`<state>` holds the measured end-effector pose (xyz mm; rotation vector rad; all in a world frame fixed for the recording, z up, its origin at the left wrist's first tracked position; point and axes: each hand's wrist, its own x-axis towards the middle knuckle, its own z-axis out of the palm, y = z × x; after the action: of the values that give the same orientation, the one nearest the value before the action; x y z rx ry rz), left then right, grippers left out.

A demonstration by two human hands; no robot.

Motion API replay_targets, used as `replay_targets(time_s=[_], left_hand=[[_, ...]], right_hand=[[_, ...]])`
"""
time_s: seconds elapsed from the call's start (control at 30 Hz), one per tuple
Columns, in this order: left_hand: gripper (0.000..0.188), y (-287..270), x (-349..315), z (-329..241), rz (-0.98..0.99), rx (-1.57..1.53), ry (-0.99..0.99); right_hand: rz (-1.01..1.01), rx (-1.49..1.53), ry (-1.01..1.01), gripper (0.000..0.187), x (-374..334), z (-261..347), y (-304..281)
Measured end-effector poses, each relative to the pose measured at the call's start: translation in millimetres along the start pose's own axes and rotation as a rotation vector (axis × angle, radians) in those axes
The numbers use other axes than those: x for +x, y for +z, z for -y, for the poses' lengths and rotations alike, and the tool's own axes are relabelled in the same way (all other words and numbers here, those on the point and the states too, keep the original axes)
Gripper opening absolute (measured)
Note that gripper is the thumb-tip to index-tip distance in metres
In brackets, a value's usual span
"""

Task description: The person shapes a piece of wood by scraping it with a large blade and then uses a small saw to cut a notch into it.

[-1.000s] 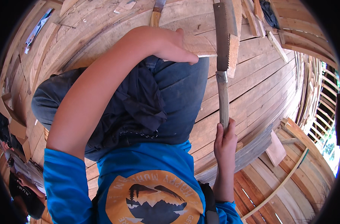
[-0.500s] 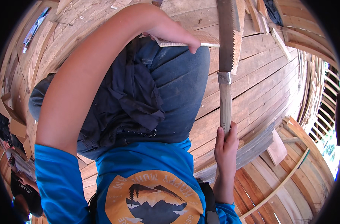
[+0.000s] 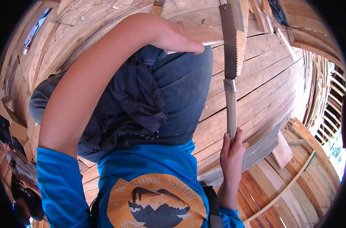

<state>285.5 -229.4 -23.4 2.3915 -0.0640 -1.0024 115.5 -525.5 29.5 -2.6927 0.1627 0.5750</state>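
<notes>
Our right hand (image 3: pixel 231 154) is wrapped round the saw (image 3: pixel 231 72) handle — blade running to twelve o'clock; left hand (image 3: pixel 178 38) presses the board (image 3: pixel 203 35) at ten.

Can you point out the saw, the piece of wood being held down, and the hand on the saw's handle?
saw (image 3: pixel 233 49): head view, on the flat toothed blade.
piece of wood (image 3: pixel 203 35): head view, on its top face beside the left hand.
right hand (image 3: pixel 232 157): head view, on the back of the hand.
</notes>
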Motion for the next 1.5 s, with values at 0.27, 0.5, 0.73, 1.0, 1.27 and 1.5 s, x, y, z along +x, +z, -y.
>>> replay_targets(time_s=[0.27, 0.5, 0.73, 1.0, 1.27, 1.5], left_hand=[[0.08, 29, -10, -5, -0.239, 0.133, 0.054], [0.08, 35, -9, -3, -0.281, 0.161, 0.077], [0.09, 1, -3, 4, -0.028, 0.054, 0.024], [0.093, 13, 2, 3, -0.082, 0.131, 0.037], [0.102, -6, -4, -2, 0.068, 0.089, -0.025], [0.102, -2, -5, 4, -0.015, 0.056, 0.003]], right_hand=[[0.015, -0.089, -0.025, 0.02, 6, -3, -7], [0.004, -0.13, -0.059, 0.02, 21, 4, -11], [-0.018, -0.008, -0.047, 0.02, 15, -4, 7], [-0.033, 0.012, -0.048, 0.02, 21, -4, 23], [-0.079, 0.111, -0.094, 0.021, 5, -30, 51], [-0.109, 0.115, -0.098, 0.023, 29, -9, 46]])
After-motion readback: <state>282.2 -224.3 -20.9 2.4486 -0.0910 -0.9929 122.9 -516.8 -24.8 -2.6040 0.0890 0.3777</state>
